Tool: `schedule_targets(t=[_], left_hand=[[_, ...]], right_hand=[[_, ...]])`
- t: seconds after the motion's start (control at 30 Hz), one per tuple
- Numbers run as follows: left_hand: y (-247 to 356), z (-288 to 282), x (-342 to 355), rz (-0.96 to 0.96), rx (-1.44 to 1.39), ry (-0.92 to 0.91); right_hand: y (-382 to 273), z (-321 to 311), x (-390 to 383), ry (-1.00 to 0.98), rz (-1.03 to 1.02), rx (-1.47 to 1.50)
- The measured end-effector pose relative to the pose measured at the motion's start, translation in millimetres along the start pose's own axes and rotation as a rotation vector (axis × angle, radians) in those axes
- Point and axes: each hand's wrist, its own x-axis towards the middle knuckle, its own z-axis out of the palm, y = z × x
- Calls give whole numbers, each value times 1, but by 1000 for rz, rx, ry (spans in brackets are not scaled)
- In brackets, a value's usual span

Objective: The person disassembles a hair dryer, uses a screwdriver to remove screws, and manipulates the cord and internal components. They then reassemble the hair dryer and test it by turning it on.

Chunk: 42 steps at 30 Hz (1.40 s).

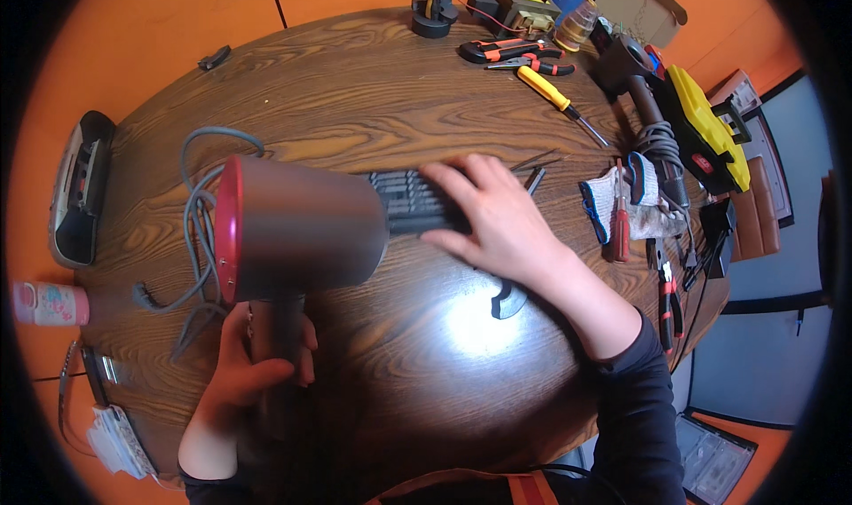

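A grey hair dryer (306, 225) with a shiny pink rear rim is held up at the centre left, its barrel lying sideways. My left hand (257, 354) is closed around its handle. Behind the barrel lies a dark case of screwdriver bits (404, 194), partly hidden by the dryer. My right hand (497, 216) grips the case's right end, thumb at the near edge and fingers at the far edge; slight blur softens the fingertips. A small dark curved piece (508, 301) rests on the table nearer to me, below the right wrist.
A grey cable (200, 208) coils left of the dryer. On the wooden table's (355, 88) far right lie a yellow screwdriver (546, 88), pliers (541, 65), a second dryer (643, 97), gloves (608, 199), a red screwdriver (621, 230) and a yellow toolbox (706, 128). A pink cup (53, 303) stands left.
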Motion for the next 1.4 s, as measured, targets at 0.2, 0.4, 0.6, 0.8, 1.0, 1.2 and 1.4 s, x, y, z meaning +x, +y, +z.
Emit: schedule_targets(t=[0.2, 0.4, 0.6, 0.8, 1.0, 1.2, 1.4], left_hand=[[-7, 5, 11, -24, 13, 7], [-11, 6, 10, -48, -20, 29], [-11, 4, 8, -182, -320, -229], [-1, 18, 3, -333, 46, -288], [4, 20, 4, -23, 422, -380], [5, 12, 8, -420, 44, -494], [-4, 25, 3, -307, 52, -298]], right_hand=[[35, -6, 8, 103, 252, -153], [13, -9, 3, 375, 5, 79], [-59, 17, -10, 141, 131, 1394], [-48, 13, -10, -29, 64, 1118], [-37, 6, -11, -17, 27, 1065], [-25, 3, -13, 179, 358, 1207], [-21, 15, -5, 153, 219, 1106]])
